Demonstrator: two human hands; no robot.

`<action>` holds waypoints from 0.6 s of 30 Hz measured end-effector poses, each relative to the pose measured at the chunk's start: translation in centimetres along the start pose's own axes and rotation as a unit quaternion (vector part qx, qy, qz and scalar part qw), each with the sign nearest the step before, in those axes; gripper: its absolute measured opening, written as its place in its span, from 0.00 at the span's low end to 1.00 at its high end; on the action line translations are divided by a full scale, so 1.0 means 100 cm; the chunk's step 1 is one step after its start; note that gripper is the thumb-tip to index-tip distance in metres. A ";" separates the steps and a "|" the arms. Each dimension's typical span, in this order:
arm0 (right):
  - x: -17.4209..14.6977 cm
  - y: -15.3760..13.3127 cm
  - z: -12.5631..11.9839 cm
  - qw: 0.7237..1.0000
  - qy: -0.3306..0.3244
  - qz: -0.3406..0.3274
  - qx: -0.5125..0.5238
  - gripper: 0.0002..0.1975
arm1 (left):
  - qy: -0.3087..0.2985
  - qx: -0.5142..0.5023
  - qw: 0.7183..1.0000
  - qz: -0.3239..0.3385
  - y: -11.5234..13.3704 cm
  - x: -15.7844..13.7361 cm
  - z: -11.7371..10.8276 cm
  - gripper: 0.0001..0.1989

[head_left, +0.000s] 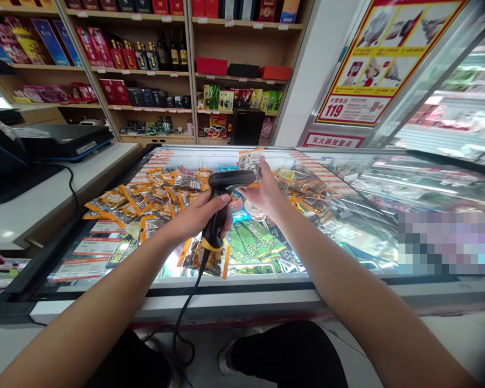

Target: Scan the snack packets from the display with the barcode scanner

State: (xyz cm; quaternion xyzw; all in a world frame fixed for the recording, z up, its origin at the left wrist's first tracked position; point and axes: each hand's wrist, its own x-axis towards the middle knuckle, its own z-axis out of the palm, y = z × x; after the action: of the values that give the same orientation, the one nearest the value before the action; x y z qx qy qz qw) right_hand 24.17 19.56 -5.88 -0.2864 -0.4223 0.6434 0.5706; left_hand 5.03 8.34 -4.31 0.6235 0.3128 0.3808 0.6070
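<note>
My left hand (210,214) is wrapped round the handle of a black barcode scanner (215,226) with a yellow band at its base. The scanner's head points right, toward a small snack packet (250,159) with clear and orange parts. My right hand (262,186) grips that packet, its fingers partly hidden behind the scanner head. Under my hands, a pile of orange-edged snack packets (161,191) lies on the glass top of a freezer. One more such packet (206,257) lies just below the scanner.
Through the freezer's glass (347,237), green and other coloured packages show. A scale (64,141) stands on a white counter (44,199) at left. The scanner's cable (181,318) hangs over the freezer's front edge. Shelves (141,70) of boxes and bottles line the back.
</note>
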 end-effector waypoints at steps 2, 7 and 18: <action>0.003 -0.007 -0.005 0.994 0.002 -0.036 -0.099 0.30 | 0.006 -0.005 1.000 0.000 0.001 0.000 -0.001 0.26; 0.010 -0.043 -0.048 0.786 0.117 -0.125 -0.594 0.23 | 0.079 -0.013 0.997 0.014 0.009 0.002 -0.003 0.26; 0.002 -0.017 -0.037 0.651 0.076 -0.163 -0.738 0.23 | 0.181 -0.069 0.980 0.055 0.023 0.006 -0.012 0.20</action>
State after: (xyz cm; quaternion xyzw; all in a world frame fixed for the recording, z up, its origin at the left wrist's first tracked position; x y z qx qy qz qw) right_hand 28.11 20.50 -6.12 -0.5871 -0.7530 -0.0075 0.2972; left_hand 4.13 9.33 -2.04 0.5173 0.3552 0.5409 0.5601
